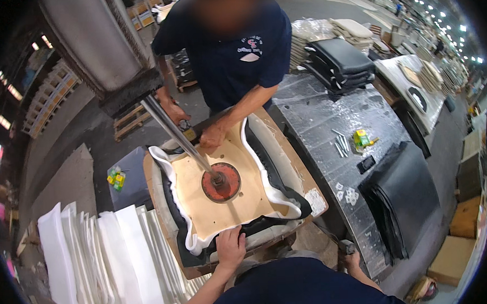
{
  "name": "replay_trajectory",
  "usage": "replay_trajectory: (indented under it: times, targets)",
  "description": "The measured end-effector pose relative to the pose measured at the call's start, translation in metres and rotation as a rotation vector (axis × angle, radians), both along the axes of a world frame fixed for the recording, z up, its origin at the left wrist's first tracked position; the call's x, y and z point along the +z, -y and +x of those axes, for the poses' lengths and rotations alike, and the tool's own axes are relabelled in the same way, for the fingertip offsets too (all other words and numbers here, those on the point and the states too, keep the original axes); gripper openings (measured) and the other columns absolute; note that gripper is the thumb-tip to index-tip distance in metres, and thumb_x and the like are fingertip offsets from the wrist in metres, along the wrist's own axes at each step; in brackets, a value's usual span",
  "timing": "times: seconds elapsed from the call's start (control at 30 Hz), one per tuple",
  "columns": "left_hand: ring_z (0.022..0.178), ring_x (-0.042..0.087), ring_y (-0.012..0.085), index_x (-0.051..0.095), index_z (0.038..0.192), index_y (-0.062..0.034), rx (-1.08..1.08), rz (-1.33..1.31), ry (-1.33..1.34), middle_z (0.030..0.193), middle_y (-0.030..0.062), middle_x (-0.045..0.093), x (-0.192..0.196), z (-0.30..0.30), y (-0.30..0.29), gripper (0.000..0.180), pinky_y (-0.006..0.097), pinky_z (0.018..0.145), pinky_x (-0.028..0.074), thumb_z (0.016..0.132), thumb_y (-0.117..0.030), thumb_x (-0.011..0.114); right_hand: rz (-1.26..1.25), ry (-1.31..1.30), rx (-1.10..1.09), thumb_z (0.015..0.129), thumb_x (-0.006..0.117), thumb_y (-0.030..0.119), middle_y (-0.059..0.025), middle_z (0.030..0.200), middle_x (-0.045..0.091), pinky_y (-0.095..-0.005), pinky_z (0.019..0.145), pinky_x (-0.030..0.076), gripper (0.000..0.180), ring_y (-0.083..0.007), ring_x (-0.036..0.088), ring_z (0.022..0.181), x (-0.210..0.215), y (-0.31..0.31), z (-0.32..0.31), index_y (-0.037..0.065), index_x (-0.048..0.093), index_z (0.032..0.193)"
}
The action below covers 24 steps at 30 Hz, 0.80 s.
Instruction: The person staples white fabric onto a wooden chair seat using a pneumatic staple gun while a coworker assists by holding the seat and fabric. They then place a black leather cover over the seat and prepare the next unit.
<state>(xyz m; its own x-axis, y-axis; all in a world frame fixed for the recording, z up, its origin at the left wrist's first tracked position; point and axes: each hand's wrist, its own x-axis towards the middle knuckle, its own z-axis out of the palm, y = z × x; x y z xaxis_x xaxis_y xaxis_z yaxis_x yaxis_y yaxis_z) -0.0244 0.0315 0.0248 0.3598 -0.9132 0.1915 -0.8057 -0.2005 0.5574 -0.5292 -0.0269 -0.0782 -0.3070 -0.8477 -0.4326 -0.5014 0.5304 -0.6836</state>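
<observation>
A tan board (238, 147) lies inside white padding (188, 223) and a black cover (258, 224), whose edges stand up around it. A round red press plate (221, 183) on a metal rod bears down on the board. My left hand (230, 247) is closed at the near edge, its fingers curled over the black cover against the padding. To the right, low beside the table, my right hand (352, 260) grips a dark tool that looks like a staple gun (346, 247); part of it is hidden. Across from me, a co-worker's hand (214, 136) touches the board's far edge.
The co-worker's other hand (175, 110) is by a yellowish tool (187, 131). White foam sheets (121, 235) stand at left. On the metal table (329, 114) lie folded black covers (403, 198), bolts (341, 142), a yellow-green box (361, 138) and a phone (367, 163). A steel column (97, 44) rises upper left.
</observation>
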Motion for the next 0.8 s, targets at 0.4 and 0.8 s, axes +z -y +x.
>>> replay_trajectory:
  times: [0.4,0.8]
  targets:
    - [0.095,0.068,0.0314,0.079,0.112,-0.0104,0.117,-0.070,0.137,0.098,0.0087,0.072,0.008,-0.018,0.008,0.020,0.045,0.082,0.049,0.095,-0.019,0.074,0.241,-0.278,-0.104,0.077,0.097,0.023,-0.0125,0.117,0.082,-0.0440,0.095,0.059,0.057,-0.0304,0.079,0.108,0.027,0.091,-0.039,0.011,0.078,0.129]
    - [0.097,0.067,0.0324,0.079,0.112,-0.0093,-0.027,-0.100,0.061,0.100,0.0108,0.070,0.002,-0.011,0.012,0.019,0.045,0.087,0.050,0.097,-0.020,0.072,0.011,-0.114,0.227,0.086,0.089,0.026,-0.0112,0.116,0.082,-0.0412,0.094,0.059,0.044,-0.0244,0.076,0.102,0.012,0.066,0.061,0.012,0.078,0.126]
